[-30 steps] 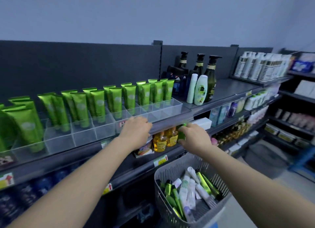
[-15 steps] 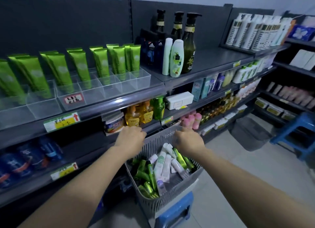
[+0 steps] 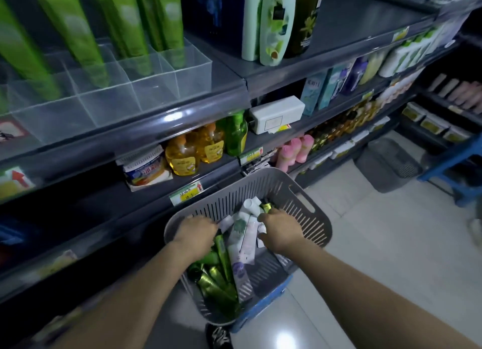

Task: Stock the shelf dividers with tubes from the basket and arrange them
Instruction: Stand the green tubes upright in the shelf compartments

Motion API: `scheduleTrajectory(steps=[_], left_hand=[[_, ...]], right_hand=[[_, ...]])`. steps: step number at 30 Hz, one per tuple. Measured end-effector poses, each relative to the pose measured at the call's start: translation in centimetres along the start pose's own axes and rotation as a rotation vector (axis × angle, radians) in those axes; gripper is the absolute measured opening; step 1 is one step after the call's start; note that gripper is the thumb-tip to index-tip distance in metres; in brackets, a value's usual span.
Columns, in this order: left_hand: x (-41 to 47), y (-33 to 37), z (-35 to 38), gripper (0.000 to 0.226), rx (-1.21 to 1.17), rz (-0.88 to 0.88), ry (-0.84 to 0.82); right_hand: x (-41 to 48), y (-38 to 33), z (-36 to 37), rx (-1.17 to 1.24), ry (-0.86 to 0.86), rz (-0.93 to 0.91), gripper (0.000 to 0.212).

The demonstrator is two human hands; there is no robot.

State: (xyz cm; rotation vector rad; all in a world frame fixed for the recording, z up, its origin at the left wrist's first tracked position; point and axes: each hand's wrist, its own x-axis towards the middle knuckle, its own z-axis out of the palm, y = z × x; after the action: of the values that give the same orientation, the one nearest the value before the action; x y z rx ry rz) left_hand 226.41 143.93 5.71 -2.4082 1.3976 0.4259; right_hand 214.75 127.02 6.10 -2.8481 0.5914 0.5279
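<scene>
A grey slotted basket (image 3: 300, 192) stands on a blue stool (image 3: 263, 301) in front of the shelves. It holds several green tubes (image 3: 216, 283) on its left side and white tubes (image 3: 242, 234) in the middle. My left hand (image 3: 195, 234) reaches down onto the green tubes. My right hand (image 3: 280, 231) lies on the white tubes, with a green tube tip just beyond its knuckles. The fingers of both hands are hidden among the tubes. On the top shelf, clear dividers (image 3: 156, 88) hold standing green tubes (image 3: 78, 30); their front compartments are bare.
Shampoo bottles (image 3: 273, 22) stand right of the dividers. Yellow bottles (image 3: 193, 153), a green bottle (image 3: 236, 135) and a white box (image 3: 276, 114) fill the shelf below. A second grey basket (image 3: 388, 163) and another blue stool (image 3: 453, 171) stand on the tiled floor at right.
Both hands dropped from the edge of the top shelf into the basket. My view tilted down and closer to the basket.
</scene>
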Motion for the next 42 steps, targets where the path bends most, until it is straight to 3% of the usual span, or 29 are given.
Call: scheduleTrajectory(steps=[9, 13, 18, 22, 26, 30, 35, 38, 42], left_hand=[[2.9, 0.3, 5.9, 0.020, -0.058, -0.026, -0.297], [3.8, 0.2, 7.3, 0.023, -0.124, -0.089, -0.353], [4.8, 0.3, 8.9, 0.022, -0.202, -0.141, -0.385], [5.2, 0.3, 10.0, 0.020, -0.245, -0.170, -0.420], [5.3, 0.2, 10.1, 0.020, -0.346, -0.188, -0.430], [5.1, -0.2, 9.5, 0.006, -0.480, -0.199, -0.420], [4.5, -0.8, 6.6, 0.004, -0.644, -0.272, -0.453], [3.7, -0.8, 4.7, 0.025, -0.793, -0.339, -0.454], [1.5, -0.6, 2.3, 0.032, -0.940, -0.367, -0.464]], right_hand=[[5.0, -2.1, 6.7, 0.082, -0.218, -0.049, 0.044], [6.8, -3.4, 10.1, 0.109, -0.312, -0.062, 0.042], [8.2, -5.4, 13.9, 0.259, -0.396, 0.033, 0.044], [9.3, -6.6, 15.4, 0.403, -0.337, 0.159, 0.044], [10.0, -6.7, 15.3, 0.540, -0.334, 0.260, 0.036], [10.0, -5.7, 14.3, 0.722, -0.331, 0.284, 0.018], [9.6, -3.3, 11.1, 0.854, -0.307, 0.222, 0.033], [9.3, -1.6, 8.5, 0.904, -0.339, 0.193, 0.039], [8.5, -0.6, 4.2, 0.915, -0.412, 0.098, 0.009]])
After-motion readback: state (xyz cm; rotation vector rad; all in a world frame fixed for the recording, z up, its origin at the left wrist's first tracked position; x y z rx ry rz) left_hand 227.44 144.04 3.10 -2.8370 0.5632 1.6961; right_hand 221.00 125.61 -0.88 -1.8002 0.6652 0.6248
